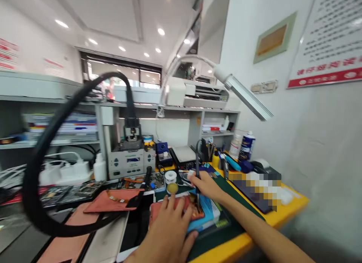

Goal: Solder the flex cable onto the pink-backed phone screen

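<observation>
My left hand [171, 229] lies with its fingers spread over a coral-coloured phone housing [155, 212], holding nothing. Under the housing is a blue and white box [212, 214]. In my right hand [208, 187] a black soldering iron [197, 165] stands nearly upright, its cord curving up and over. The iron points down at the far right end of the housing; whether its tip touches cannot be made out. Just behind the housing are a small round tin [172, 188] with yellowish contents and a white spool of solder wire [170, 175].
A thick black hose [28, 180] loops across the left side from a grey rework station [127, 163]. Phone parts and a coral back panel [113, 199] crowd the left. Bottles [247, 146] and a pixelated patch over a dark phone [251, 193] are at right. A lamp [249, 97] hangs above.
</observation>
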